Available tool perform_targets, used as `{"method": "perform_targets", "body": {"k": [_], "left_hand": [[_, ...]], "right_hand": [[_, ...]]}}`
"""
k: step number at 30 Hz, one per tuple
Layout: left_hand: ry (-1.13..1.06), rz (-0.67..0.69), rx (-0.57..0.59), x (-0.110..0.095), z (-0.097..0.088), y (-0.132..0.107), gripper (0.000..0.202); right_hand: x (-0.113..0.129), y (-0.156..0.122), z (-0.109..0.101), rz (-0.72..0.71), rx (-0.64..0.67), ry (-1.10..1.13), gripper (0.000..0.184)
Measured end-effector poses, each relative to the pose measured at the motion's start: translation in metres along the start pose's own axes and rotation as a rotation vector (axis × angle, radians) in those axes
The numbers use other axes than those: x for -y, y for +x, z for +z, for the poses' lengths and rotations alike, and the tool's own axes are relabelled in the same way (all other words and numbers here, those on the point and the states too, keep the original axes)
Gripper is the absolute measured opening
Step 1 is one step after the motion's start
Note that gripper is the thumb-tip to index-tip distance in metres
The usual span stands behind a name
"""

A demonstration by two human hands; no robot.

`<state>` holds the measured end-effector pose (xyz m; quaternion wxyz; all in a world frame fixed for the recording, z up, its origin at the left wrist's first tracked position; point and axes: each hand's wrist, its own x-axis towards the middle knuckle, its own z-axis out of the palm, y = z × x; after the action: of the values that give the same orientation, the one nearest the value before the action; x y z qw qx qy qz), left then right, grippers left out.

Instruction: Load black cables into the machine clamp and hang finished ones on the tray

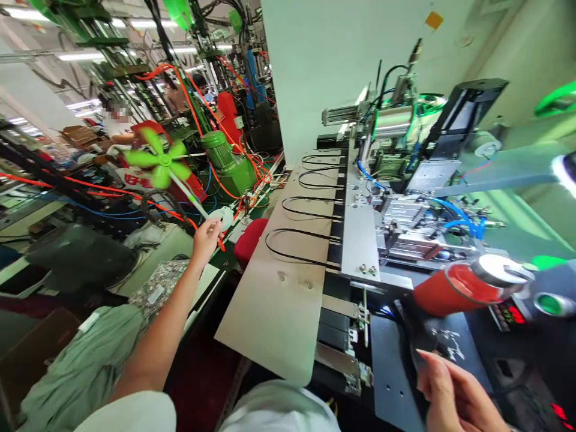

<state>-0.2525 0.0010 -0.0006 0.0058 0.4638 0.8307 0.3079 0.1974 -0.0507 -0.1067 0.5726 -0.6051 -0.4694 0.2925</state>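
My left hand (206, 239) is stretched out to the left, fingers closed around the white base of a small fan (162, 163) with green blades, which stands tilted beyond the bench edge. My right hand (454, 393) is low at the right over a dark metal plate (396, 384); its fingers are curled, and a black piece shows above them, but I cannot make out whether it is held. Several black cable loops (299, 240) lie in a row on the beige conveyor plate (274, 306), their ends clamped in a black rail.
An automatic machine with blue air hoses (450, 210) and metal fixtures fills the right side. A red bottle with a silver cap (459, 288) lies beside it. A green motor (225, 156), orange hoses and a red stool (249, 237) stand left. Other people work far back.
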Motion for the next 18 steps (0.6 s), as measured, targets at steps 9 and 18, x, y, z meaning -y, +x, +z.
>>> {"method": "perform_targets", "body": {"k": [9,18], "left_hand": [[-0.586,0.592,0.949,-0.184,0.057,-0.12,0.026],[-0.38,0.873,0.893,-0.187,0.074,-0.136,0.023]], "right_hand": [[0.048,0.006,0.022,-0.114,0.4,0.21,0.017],[0.054,0.009,0.028,-0.077,0.432,0.158,0.025]]}}
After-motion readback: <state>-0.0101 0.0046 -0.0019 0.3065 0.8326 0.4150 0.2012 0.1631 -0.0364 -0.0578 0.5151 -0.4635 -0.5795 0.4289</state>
